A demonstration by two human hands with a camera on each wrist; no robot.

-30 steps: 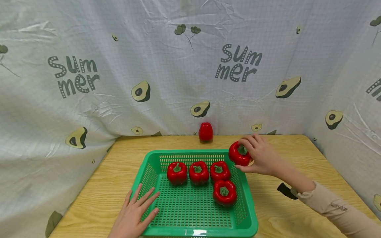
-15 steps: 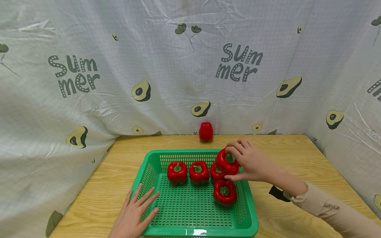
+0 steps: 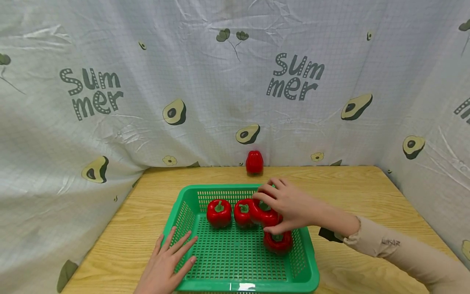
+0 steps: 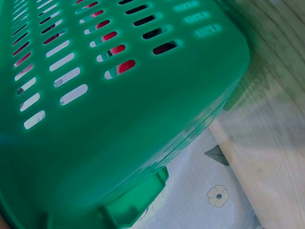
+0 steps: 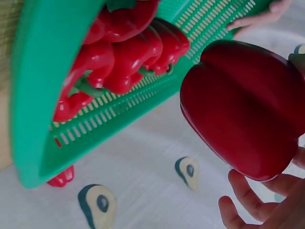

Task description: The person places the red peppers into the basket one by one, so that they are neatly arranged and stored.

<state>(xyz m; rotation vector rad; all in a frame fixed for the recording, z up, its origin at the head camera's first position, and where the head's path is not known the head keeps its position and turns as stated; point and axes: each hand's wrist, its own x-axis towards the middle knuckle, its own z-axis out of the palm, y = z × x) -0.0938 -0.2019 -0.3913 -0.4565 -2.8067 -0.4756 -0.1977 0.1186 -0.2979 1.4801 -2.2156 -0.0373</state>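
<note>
My right hand grips a red bell pepper with a green stem, above the right half of the green plastic basket. In the right wrist view this bell pepper looms large, with curled fingers at its edge. Several other red bell peppers sit in the basket: one at back left, one beside it, one at front right. The held pepper and hand cover another at the back. My left hand rests with spread, straight fingers over the basket's left rim.
Behind the basket, a lone red bell pepper stands on the wooden table against the printed curtain. The left wrist view is filled mostly by the basket's slotted wall.
My right hand has carried its bell pepper leftward from the basket's back right corner, over the peppers inside. The left hand and the basket have stayed put.
</note>
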